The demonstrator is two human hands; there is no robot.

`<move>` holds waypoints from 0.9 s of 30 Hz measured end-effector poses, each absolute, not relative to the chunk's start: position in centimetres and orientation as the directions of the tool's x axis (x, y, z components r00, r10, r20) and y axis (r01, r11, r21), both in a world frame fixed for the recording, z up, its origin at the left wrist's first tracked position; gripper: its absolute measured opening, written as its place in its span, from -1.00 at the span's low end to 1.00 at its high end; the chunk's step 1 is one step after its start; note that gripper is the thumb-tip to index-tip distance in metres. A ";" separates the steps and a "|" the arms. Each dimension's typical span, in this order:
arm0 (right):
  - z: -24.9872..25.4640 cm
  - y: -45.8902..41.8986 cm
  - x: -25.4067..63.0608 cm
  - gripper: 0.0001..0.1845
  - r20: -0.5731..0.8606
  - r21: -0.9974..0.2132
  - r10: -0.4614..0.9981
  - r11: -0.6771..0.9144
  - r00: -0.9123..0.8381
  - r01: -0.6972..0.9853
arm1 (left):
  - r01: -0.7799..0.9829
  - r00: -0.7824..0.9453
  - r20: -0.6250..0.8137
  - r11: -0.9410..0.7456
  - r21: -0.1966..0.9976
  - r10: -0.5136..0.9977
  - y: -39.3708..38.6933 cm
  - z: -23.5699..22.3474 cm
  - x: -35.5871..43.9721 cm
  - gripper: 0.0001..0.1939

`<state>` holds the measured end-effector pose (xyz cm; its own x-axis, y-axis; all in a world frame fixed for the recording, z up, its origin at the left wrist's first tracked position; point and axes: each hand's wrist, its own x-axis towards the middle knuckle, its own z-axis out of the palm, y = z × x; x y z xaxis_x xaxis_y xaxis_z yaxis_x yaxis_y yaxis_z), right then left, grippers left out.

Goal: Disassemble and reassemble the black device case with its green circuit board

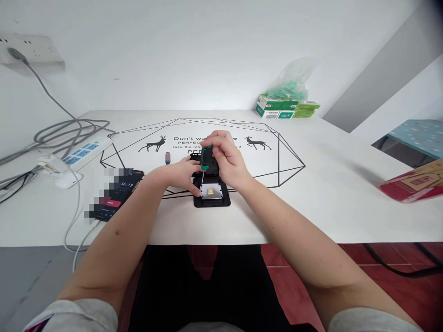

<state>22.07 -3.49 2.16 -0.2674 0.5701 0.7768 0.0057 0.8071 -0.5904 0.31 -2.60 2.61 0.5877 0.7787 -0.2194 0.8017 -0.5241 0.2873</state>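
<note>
A small black device lies open on the white table, with a pale metal plate and a yellow part showing inside. My right hand is closed round a green-and-black screwdriver, held upright with its tip on the device's left side. My left hand rests on the table and pinches the device's left edge, steadying it.
A phone showing a timer lies to the left with a cable attached. A power strip and grey cables sit at far left. A small pinkish cylinder lies behind my left hand. Green boxes stand at the back; a red box at right.
</note>
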 end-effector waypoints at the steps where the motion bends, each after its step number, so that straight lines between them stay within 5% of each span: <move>1: 2.0 -3.4 22.1 -0.63 0.799 -0.562 0.551 0.827 -0.242 0.028 | 0.811 0.578 -0.248 -0.513 0.282 0.777 -2.6 2.7 0.3 0.00; 9: 1.7 -3.6 22.1 -0.82 0.796 -0.593 0.580 0.805 -0.175 -0.025 | 0.856 0.516 -0.358 -0.449 0.256 0.778 -3.0 3.5 0.8 0.06; 12: 1.5 -3.9 21.7 -0.64 0.732 -0.680 0.661 0.726 -0.166 -0.107 | 0.855 0.517 -0.355 -0.448 0.263 0.779 -3.1 3.5 0.8 0.05; 16: 1.6 -4.4 21.8 -0.69 0.678 -0.734 0.686 0.644 -0.265 -0.214 | 0.861 0.508 -0.356 -0.453 0.229 0.785 -3.2 3.7 1.0 0.02; 21: 1.9 -4.2 22.4 -0.60 0.710 -0.666 0.618 0.745 -0.337 -0.037 | 0.864 0.504 -0.367 -0.453 0.220 0.782 -3.2 3.7 1.0 0.06; 24: 1.7 -3.6 22.5 -0.61 0.790 -0.546 0.544 0.834 -0.283 0.078 | 0.861 0.509 -0.361 -0.455 0.229 0.782 -3.0 3.5 0.8 0.07; 27: 1.5 -3.1 22.7 -0.63 0.792 -0.563 0.570 0.821 -0.218 0.096 | 0.839 0.542 -0.329 -0.475 0.265 0.773 -2.8 3.1 0.5 0.06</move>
